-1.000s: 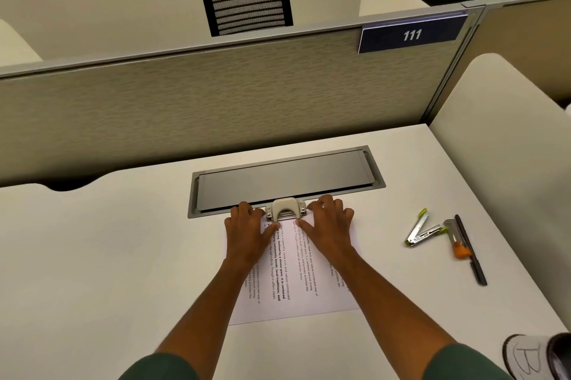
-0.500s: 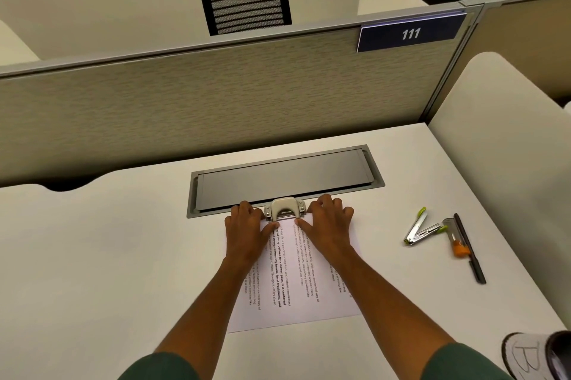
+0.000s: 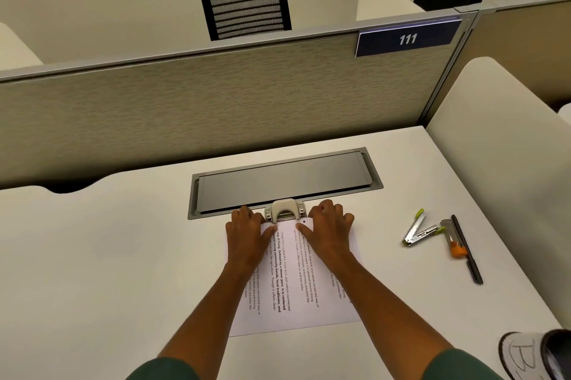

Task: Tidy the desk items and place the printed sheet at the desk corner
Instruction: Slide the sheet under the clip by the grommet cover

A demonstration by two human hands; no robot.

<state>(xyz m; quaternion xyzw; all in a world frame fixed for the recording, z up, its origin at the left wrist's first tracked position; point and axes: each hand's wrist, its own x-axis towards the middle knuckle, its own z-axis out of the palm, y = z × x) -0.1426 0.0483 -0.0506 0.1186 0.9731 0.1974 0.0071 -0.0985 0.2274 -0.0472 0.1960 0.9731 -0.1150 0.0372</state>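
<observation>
A printed sheet (image 3: 296, 287) lies on the white desk (image 3: 123, 271) in front of me, its text running sideways. Its far edge sits at a beige hole punch (image 3: 284, 211), and a small punched hole shows near that edge. My left hand (image 3: 247, 237) presses on the sheet's far left part, beside the punch. My right hand (image 3: 330, 231) presses on the far right part, on the punch's other side. Both hands have their fingers curled at the paper's top edge.
A grey cable-tray lid (image 3: 284, 181) is set into the desk just behind the punch. To the right lie an opened stapler (image 3: 417, 229), a cutter with an orange slider (image 3: 452, 240) and a black pen (image 3: 466, 249). A white item marked "B" (image 3: 522, 355) sits at the near right corner. Partitions (image 3: 216, 107) close the back and right.
The sheet has slid slightly toward me, out from under the punch, and a punched hole now shows. Both hands stay on the paper.
</observation>
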